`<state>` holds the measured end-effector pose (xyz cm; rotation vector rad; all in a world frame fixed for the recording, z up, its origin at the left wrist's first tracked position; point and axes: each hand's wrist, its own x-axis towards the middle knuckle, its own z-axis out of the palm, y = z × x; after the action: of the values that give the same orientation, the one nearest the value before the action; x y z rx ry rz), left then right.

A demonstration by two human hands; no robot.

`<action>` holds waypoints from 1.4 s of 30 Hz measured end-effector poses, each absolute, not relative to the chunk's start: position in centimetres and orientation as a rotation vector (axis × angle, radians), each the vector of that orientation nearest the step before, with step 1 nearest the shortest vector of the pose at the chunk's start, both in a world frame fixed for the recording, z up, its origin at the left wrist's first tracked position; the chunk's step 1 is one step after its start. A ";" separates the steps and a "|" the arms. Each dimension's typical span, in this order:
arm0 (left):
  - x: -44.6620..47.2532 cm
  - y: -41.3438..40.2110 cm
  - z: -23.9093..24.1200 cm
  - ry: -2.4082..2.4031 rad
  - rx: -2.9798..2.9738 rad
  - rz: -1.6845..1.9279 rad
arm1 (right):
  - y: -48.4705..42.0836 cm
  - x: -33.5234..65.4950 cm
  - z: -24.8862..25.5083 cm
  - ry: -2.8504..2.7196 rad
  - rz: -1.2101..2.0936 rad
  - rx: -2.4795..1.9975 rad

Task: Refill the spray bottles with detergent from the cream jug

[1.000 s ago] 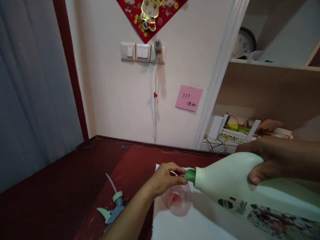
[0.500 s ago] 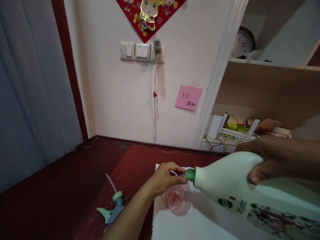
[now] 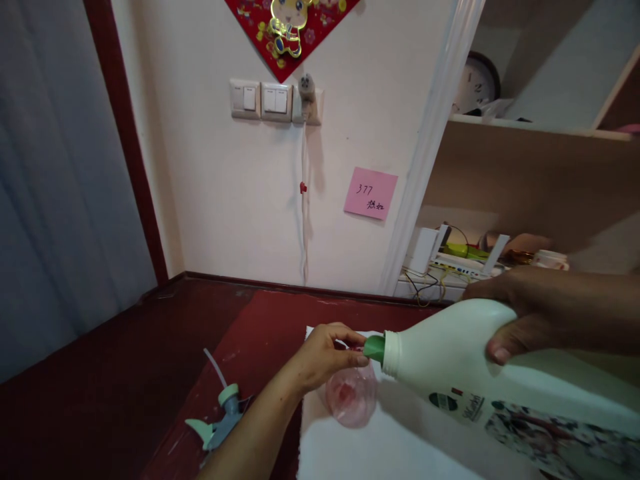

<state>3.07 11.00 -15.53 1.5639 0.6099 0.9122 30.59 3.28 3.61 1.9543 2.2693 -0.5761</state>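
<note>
My right hand [image 3: 530, 320] grips a large pale green detergent bottle [image 3: 450, 347], tipped nearly on its side. Its green spout [image 3: 374, 347] points left, right at the mouth of a see-through pink spray bottle [image 3: 351, 398]. My left hand [image 3: 330, 353] is closed around the neck of that pink bottle, which stands on a white sheet [image 3: 345, 450]. Fingers and spout hide the pink bottle's opening, and I cannot make out any liquid running. Left of my forearm, a grey-blue and green spray head [image 3: 223, 421] with a thin tube lies on the dark red table.
A white router [image 3: 463, 263] with cables sits on the shelf at the right, near my right hand. A clock [image 3: 475, 83] is on the shelf above. A plugged-in cord [image 3: 303, 220] hangs down the wall behind the table [image 3: 125, 373].
The whole view has shifted slightly, so things appear a little further left. Both hands keep their holds, and the spout stays at the pink bottle's mouth.
</note>
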 end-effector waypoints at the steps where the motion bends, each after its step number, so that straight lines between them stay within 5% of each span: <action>1: 3.1 11.0 -15.5 0.608 1.562 0.912 | 3.2 30.5 3.7 2.266 -0.574 1.955; 42: 3.1 10.9 -15.4 0.605 1.539 0.888 | 3.0 30.0 4.0 2.226 -0.476 1.959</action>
<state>3.09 10.91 -15.41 1.5386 0.6049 0.8876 30.02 3.02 4.03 1.9591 2.2263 -0.4764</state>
